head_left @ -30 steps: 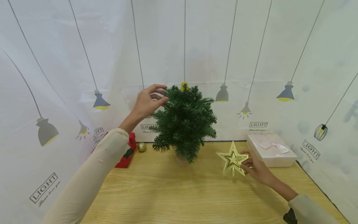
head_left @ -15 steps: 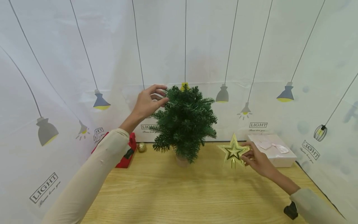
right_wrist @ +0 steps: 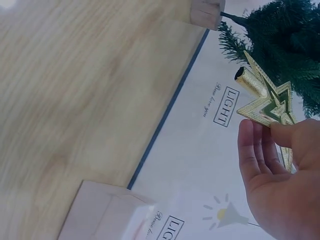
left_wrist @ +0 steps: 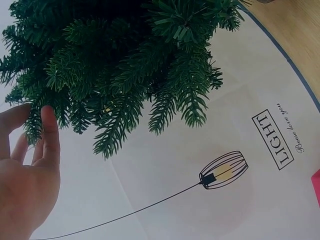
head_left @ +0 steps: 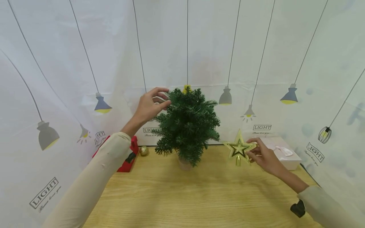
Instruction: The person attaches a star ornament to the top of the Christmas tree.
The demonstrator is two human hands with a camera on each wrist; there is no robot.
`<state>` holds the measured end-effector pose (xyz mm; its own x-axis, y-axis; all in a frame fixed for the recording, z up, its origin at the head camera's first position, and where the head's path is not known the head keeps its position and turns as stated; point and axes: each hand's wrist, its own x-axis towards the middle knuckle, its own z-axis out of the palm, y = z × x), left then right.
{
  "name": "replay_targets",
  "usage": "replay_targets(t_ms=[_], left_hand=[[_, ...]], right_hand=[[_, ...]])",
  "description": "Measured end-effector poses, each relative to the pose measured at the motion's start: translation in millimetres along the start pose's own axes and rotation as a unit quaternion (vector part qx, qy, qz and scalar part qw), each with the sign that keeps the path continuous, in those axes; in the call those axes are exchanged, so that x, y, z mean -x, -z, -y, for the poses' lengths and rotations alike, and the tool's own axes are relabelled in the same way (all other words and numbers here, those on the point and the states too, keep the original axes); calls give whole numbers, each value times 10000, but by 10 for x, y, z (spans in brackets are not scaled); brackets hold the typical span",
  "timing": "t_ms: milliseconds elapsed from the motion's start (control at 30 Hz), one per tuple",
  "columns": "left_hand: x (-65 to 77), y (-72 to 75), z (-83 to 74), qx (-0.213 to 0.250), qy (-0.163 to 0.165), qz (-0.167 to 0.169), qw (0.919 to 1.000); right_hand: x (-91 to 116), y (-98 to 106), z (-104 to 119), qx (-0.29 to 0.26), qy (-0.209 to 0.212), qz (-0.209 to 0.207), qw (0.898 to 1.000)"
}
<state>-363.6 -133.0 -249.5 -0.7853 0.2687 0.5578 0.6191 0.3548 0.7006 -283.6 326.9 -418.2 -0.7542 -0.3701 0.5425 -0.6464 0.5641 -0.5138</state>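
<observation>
A small green artificial Christmas tree (head_left: 189,123) stands at the middle back of the table on a round, light base (head_left: 184,164). My left hand (head_left: 151,104) is at its upper left side. In the left wrist view, the tip of a branch (left_wrist: 34,125) lies between that hand's thumb and fingers. My right hand (head_left: 265,158) pinches a gold star tree topper (head_left: 239,148) by one of its points, to the right of the tree. The star is raised upright, its short hollow socket (right_wrist: 250,81) pointing down in the head view.
A pale pink gift box (head_left: 285,153) with a bow is at the back right, partly behind my right hand. At the left are a red box (head_left: 127,164) and a gold ball ornament (head_left: 144,150). A lamp-printed white curtain (head_left: 205,47) hangs behind the wooden table (head_left: 194,199).
My right hand has lifted the star topper higher, tilting its face a little. My left hand stays at the tree's upper left side.
</observation>
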Motion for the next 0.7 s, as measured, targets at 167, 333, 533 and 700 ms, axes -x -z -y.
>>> replay_targets(t_ms=[167,333,533,700], left_hand=[[2,-1,-9,31,1,20,10000],[15,-6,-25,173,20,35,9998],[10,-6,-19,157,20,51,9999],[15,-11,-20,170,43,53,9998]], right_hand=[[-34,67,56,-47,-65,-6,10000],[-68,113,95,-6,-42,-7,10000],[-147,205,147,135,129,-45,9998],[-239,314,222,188,183,-50,9996]])
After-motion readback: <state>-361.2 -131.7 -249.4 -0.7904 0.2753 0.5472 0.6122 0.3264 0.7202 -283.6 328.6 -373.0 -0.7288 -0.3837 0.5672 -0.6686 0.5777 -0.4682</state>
